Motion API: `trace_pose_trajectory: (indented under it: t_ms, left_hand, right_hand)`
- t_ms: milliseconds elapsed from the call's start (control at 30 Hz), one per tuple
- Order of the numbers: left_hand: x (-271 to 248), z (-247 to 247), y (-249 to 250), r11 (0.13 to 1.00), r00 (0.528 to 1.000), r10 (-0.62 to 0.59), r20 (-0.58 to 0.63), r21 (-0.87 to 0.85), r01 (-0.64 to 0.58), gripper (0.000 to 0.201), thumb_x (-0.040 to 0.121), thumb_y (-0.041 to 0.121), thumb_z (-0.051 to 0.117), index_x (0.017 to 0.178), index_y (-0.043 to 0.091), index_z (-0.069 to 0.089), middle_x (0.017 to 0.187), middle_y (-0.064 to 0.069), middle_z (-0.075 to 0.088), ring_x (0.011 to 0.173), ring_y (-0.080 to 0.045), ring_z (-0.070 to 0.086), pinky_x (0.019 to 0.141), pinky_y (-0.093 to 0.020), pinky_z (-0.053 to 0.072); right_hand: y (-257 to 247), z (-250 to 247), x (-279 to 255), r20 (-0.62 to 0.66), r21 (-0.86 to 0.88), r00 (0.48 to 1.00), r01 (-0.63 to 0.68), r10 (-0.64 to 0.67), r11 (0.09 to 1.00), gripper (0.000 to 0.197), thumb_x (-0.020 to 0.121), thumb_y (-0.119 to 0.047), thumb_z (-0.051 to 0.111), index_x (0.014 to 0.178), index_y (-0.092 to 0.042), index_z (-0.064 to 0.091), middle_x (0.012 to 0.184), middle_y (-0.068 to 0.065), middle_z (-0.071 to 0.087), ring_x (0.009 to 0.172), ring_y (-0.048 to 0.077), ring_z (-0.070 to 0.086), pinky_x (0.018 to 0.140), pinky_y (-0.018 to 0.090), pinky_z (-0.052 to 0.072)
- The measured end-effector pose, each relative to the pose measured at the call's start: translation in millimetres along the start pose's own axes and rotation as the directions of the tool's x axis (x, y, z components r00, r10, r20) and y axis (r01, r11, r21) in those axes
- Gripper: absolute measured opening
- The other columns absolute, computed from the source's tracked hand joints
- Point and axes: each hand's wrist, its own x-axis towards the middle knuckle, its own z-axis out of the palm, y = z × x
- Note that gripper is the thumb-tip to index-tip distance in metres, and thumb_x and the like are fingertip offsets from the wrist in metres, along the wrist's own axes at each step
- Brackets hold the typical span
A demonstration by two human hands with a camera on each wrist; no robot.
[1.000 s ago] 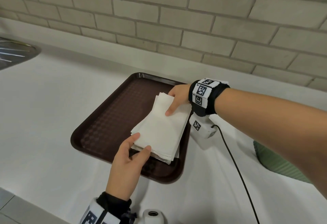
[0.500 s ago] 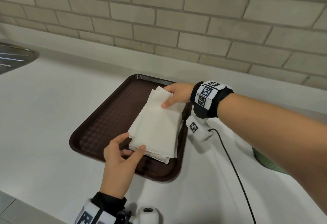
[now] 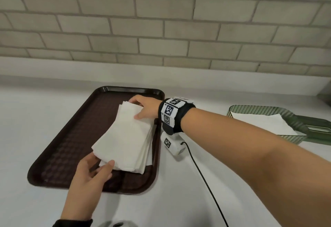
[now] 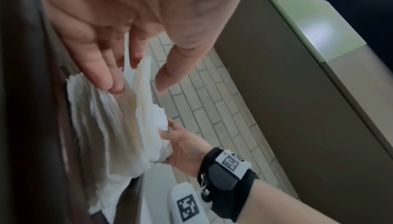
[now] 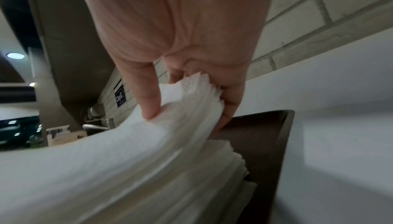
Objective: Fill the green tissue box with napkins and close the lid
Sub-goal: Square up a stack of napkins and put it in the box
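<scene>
The right hand pinches the napkins at their far end over the tray; the left hand, fingers straight, touches their near corner; the green tissue box sits open on the table, beyond a black cable.

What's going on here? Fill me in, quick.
A person is gathering napkins. The right hand grips the far end of the napkin stack on the brown tray, upper sheets raised; the left hand touches the near edge. The green tissue box sits open to the right, with a napkin inside.
</scene>
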Motion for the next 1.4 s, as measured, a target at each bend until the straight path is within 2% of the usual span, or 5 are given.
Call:
trace_pose_trajectory:
  t_ms: [433,667,900,1133,1400]
  left_hand:
    - [0.7,2.3,0.0,0.999,1.000,-0.019,0.009,0.046,0.019,0.032,0.085,0.006,0.064,0.110,0.021,0.053,0.102,0.012,0.065,0.094,-0.005,0.063,0.093,-0.037,0.048]
    - [1.4,-1.6,2.8,0.996,0.999,-0.001,-0.045,0.091,0.005,0.043,0.083,0.011,0.068,0.119,0.020,0.046,0.112,0.012,0.055,0.090,-0.007,0.060,0.075,-0.028,0.050]
    - [4.7,-5.1,11.2,0.994,0.998,0.062,-0.033,0.092,-0.058,0.080,0.063,0.030,0.084,0.129,0.017,0.041,0.124,0.005,0.056,0.107,-0.009,0.060,0.084,-0.024,0.048]
    - [-5.7,10.3,25.1,0.988,0.988,0.146,0.045,0.041,-0.148,0.089,0.045,0.039,0.092,0.121,0.025,0.048,0.105,0.007,0.068,0.093,-0.005,0.067,0.076,-0.021,0.051]
    - [-33.0,38.3,44.7,0.951,0.942,0.287,0.176,0.067,-0.302,0.061,0.050,0.030,0.091,0.104,0.022,0.065,0.095,0.011,0.072,0.085,-0.001,0.068,0.065,-0.011,0.052]
  right_hand:
    - [11.4,5.5,16.9,-0.064,-0.226,0.998,-0.042,0.028,0.973,0.026,0.078,-0.038,0.070,0.095,-0.018,0.070,0.090,-0.004,0.063,0.088,0.016,0.061,0.076,0.026,0.049]
    - [-5.6,-15.5,7.3,-0.011,-0.213,0.996,0.087,-0.091,0.973,0.020,0.085,-0.033,0.065,0.099,-0.019,0.063,0.080,-0.011,0.053,0.082,0.012,0.052,0.065,0.022,0.037]
    - [-0.7,-35.6,-27.6,0.097,0.199,0.983,0.137,-0.159,0.970,0.036,0.092,-0.021,0.059,0.123,-0.007,0.049,0.124,0.012,0.060,0.113,0.025,0.058,0.103,0.041,0.043]
    - [10.0,-38.0,-74.4,0.020,0.474,0.977,0.177,-0.212,0.862,0.037,0.095,-0.009,0.051,0.131,-0.005,0.044,0.118,0.005,0.060,0.101,0.014,0.060,0.088,0.023,0.051]
    - [29.3,-20.0,-161.6,-0.297,0.723,0.947,0.307,-0.123,0.619,0.044,0.083,-0.020,0.063,0.125,-0.017,0.051,0.115,0.002,0.066,0.104,0.015,0.064,0.083,0.025,0.051]
